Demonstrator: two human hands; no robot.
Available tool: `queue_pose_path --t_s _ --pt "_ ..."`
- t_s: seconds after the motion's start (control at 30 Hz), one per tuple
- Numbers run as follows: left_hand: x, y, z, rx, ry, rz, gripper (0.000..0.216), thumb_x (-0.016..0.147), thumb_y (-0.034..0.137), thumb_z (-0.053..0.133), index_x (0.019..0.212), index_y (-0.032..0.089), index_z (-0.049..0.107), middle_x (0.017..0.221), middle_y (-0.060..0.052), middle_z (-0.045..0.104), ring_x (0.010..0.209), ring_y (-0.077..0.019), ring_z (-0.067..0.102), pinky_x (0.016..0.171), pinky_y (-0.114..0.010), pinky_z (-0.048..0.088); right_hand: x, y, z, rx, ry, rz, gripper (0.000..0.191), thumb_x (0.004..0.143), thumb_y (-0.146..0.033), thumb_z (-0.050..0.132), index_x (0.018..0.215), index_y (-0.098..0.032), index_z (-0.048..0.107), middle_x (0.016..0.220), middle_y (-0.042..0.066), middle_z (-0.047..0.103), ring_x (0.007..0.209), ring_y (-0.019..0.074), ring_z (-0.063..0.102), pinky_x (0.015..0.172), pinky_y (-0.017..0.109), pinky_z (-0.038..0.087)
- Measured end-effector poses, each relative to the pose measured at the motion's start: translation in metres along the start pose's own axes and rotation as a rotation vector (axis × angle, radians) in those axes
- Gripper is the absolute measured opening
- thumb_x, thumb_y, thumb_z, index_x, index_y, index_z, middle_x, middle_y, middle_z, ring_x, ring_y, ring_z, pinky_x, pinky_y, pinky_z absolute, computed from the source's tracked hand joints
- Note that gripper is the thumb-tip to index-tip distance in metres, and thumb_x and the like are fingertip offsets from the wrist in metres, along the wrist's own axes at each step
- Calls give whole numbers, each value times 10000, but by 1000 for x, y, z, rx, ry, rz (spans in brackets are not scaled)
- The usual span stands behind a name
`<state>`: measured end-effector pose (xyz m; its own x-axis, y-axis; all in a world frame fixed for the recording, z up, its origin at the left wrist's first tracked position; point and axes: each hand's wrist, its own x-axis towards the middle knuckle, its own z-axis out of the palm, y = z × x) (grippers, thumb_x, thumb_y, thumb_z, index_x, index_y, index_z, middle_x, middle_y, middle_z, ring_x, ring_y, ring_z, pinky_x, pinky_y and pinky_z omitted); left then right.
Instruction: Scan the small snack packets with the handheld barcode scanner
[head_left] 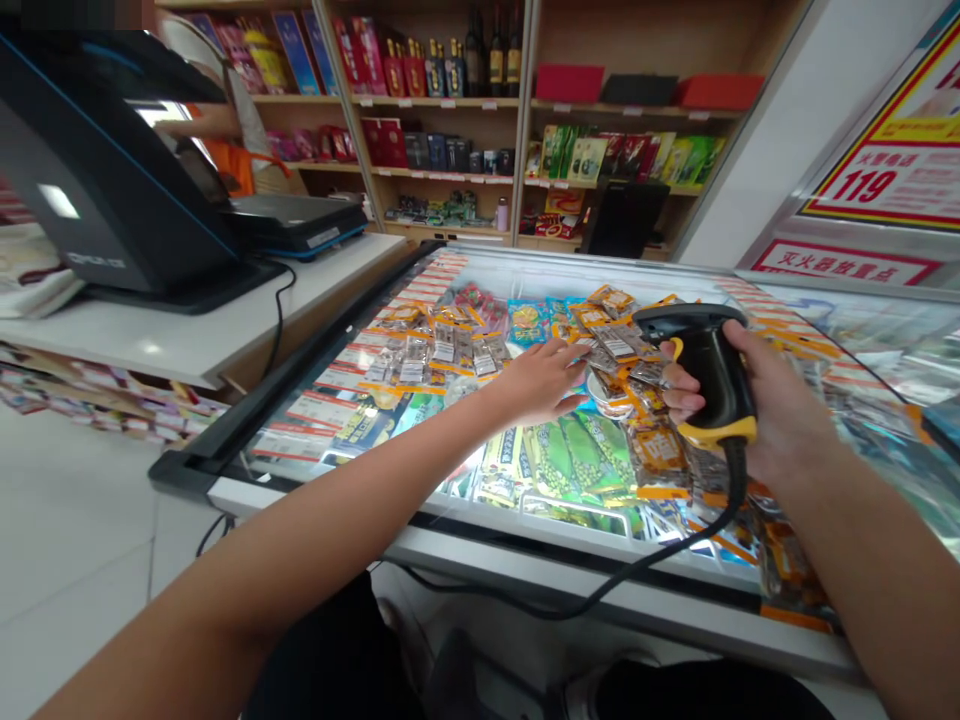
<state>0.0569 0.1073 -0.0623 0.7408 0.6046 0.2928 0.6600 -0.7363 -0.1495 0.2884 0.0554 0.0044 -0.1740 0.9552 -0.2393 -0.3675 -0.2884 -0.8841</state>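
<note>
My right hand (780, 410) is wrapped round the grip of a black and yellow barcode scanner (716, 365), with its head pointing left over the packets. A black cable (622, 578) loops from the handle down to the left. My left hand (547, 380) reaches over the glass top, fingers stretched and apart, its fingertips at the edge of a pile of orange-edged snack packets (619, 340). Whether they touch a packet I cannot tell. More such packets (442, 345) lie spread to the left of that hand. Green bags (577, 450) show through the glass below it.
The packets lie on a chest freezer with a black and white frame (450, 548). On the left, a counter (187, 335) carries a black point-of-sale terminal (127, 200) and a scale (300, 220). A person in orange (232, 165) stands behind it. Stocked shelves (442, 103) line the back.
</note>
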Motion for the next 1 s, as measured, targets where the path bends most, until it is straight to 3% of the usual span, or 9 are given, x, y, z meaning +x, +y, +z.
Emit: queue_pose_path --t_s 0.17,0.27,0.33,0.43,0.57,0.73,0.83,0.93,1.0 --pt "-22 24 -34 23 -21 72 425 1017 390 480 1340 143 601 1345 -175 600 1212 -308 568 995 -434 455 0 -1 0 -9 26 21 372 969 -540 525 948 -192 653 667 16 504 533 109 472 471 220 398" --pt "-31 45 -46 -35 -57 138 533 1012 501 457 1446 195 515 1299 -150 624 1116 -297 628 930 -429 472 -1 -1 0 -67 16 18 379 967 -558 517 996 -202 644 672 11 518 519 113 485 462 228 392" --pt "-34 55 -50 -98 -88 196 621 1004 572 429 1483 178 462 1292 -143 634 1134 -297 627 971 -432 459 -1 -1 1 -95 0 11 386 965 -561 514 1030 -201 638 667 8 525 515 115 497 470 230 403" --pt "-38 62 -53 -120 -116 185 630 961 614 494 1333 110 561 1330 -174 604 1213 -320 577 1054 -432 413 -3 0 1 -130 -27 22 399 955 -579 526 1052 -205 625 656 9 538 508 124 511 456 231 398" --pt "-48 64 -60 -96 -161 171 503 886 562 626 1145 131 627 1271 -169 611 1166 -323 560 990 -414 438 -7 3 1 -182 -68 48 417 940 -602 539 1030 -202 616 650 20 569 477 124 500 429 235 389" --pt "-48 59 -52 -68 -202 115 515 920 493 602 1277 123 591 1290 -154 628 1135 -305 592 915 -406 478 -7 5 4 -202 -66 48 443 942 -623 526 1001 -194 618 637 21 571 459 117 489 432 243 418" --pt "-43 56 -38 -3 -193 -8 589 978 425 529 1451 79 472 1477 -192 542 1343 -336 512 1019 -425 451 -6 6 4 -203 -56 59 438 945 -622 520 1008 -198 612 635 25 581 463 126 509 430 245 425" --pt "-43 57 -27 -19 -164 -46 813 983 599 445 1541 18 334 1631 -246 339 1516 -371 314 1175 -468 330 -5 9 3 -216 -53 106 443 940 -624 531 1004 -193 615 624 32 593 457 136 527 428 248 432" --pt "-44 61 -24 -61 -143 -43 916 948 690 432 1546 7 313 1653 -268 269 1537 -379 269 1195 -465 314 -4 11 1 -231 -80 146 456 931 -638 536 957 -191 618 615 41 602 449 144 533 425 255 441"
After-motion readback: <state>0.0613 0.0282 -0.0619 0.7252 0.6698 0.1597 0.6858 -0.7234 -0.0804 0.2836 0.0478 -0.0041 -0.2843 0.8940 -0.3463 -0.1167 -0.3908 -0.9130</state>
